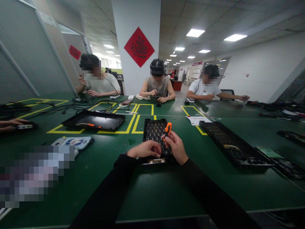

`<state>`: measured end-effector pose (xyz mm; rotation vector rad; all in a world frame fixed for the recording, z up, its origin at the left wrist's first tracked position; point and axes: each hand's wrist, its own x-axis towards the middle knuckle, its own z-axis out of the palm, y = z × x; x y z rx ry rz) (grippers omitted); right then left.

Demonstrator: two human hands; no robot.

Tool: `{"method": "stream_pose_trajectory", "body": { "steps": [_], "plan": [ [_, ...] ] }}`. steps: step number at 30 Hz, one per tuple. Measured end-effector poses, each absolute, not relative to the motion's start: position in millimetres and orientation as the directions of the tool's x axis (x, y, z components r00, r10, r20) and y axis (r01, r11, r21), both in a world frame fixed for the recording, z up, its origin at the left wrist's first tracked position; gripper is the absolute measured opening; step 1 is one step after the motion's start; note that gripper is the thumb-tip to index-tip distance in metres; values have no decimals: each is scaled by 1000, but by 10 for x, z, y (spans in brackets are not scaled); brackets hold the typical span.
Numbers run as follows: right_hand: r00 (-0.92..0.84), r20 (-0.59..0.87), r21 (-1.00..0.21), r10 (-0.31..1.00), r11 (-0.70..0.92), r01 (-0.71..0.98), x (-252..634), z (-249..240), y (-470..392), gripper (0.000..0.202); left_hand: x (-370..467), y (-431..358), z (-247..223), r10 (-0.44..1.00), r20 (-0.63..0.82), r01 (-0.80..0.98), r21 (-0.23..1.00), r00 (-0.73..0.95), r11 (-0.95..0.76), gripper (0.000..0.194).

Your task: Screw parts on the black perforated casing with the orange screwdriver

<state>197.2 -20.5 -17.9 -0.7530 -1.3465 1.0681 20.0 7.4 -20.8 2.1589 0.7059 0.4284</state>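
A black tray (154, 124) with rows of small slots stands on the green table in front of me. My left hand (146, 149) is over its near left part, fingers curled together low in the tray; what they hold, if anything, is hidden. Over the right side of the tray, my right hand (175, 147) holds an orange and black tool (168, 129) upright between thumb and fingers. A pale item (156, 161) lies at the tray's near end, just below my left hand.
Black trays stand at the left (111, 126) and right (238, 160). A white paper (199, 120) touches the right one. Cables (71, 106) run at the back left. Three people sit across the green table (133, 197); another person's hands show at far left.
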Motion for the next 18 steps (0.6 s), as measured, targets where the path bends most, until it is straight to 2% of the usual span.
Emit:
{"method": "stream_pose_trajectory", "body": {
  "steps": [5,7,8,10,12,14,16,18],
  "plan": [
    [-90,388,-916,917,374,-144,1967,-165,-219,39,212,48,-190,615,71,315,810,785,-495,24],
    [-76,390,-917,918,380,-119,1964,-165,-221,41,202,55,-182,694,158,313,807,703,-501,23],
    [-74,387,-919,919,378,-114,1964,-165,-221,41,190,73,-187,757,243,320,797,606,-512,23],
    [-79,376,-923,923,366,-122,1963,-160,-224,42,152,149,-225,841,453,362,762,295,-538,26],
    [-87,367,-925,926,352,-145,1961,-150,-232,40,110,272,-310,819,574,406,749,-1,-524,25],
    [-95,366,-922,926,348,-167,1960,-137,-244,35,81,418,-435,812,563,387,791,-155,-474,24],
    [-97,373,-919,923,353,-175,1960,-128,-255,28,79,555,-566,871,425,287,891,-248,-352,30],
    [-97,376,-919,921,359,-161,1962,-125,-261,23,101,656,-667,929,260,168,961,-264,-221,36]
  ]
}}
